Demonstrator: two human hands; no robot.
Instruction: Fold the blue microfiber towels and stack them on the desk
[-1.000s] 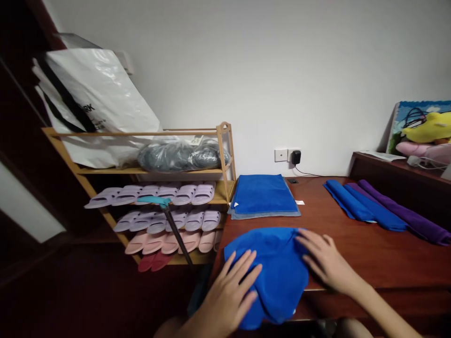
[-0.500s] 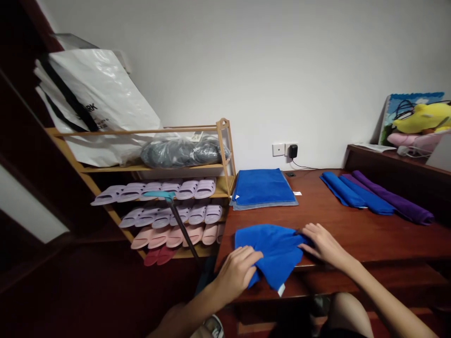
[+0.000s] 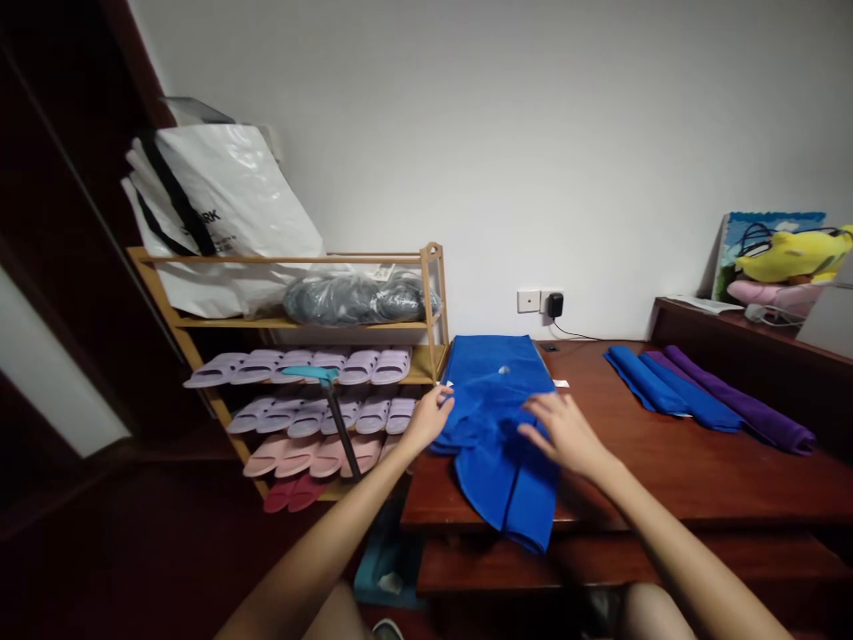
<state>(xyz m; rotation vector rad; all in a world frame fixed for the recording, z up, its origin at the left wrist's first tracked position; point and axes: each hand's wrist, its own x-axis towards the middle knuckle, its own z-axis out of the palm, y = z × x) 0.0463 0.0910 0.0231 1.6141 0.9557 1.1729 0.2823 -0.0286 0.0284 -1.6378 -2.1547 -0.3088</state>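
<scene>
A blue towel (image 3: 506,480), partly blurred, lies spread and rumpled between my hands, its lower end hanging over the table's front edge. My left hand (image 3: 430,418) is closed at the towel's left side, fingers pinched on its edge. At the right side, my right hand (image 3: 563,433) rests over the cloth with thumb and fingers apart. The far part of the towel overlaps a flat stack of blue towels (image 3: 497,351) by the wall. To the right lie rolled blue towels (image 3: 693,391) and a purple rolled towel (image 3: 739,400).
The dark red wooden table (image 3: 619,480) stands against a white wall with a plugged-in black adapter (image 3: 554,306). On the left, a wooden rack (image 3: 436,311) bears several slippers and a white bag (image 3: 233,196). A yellow plush toy (image 3: 793,256) sits on the raised shelf at right.
The blue towel has gone from bunched near the table's front to spread out towards the stack. Both hands have moved away from me, and the right hand's fingers have parted from the cloth.
</scene>
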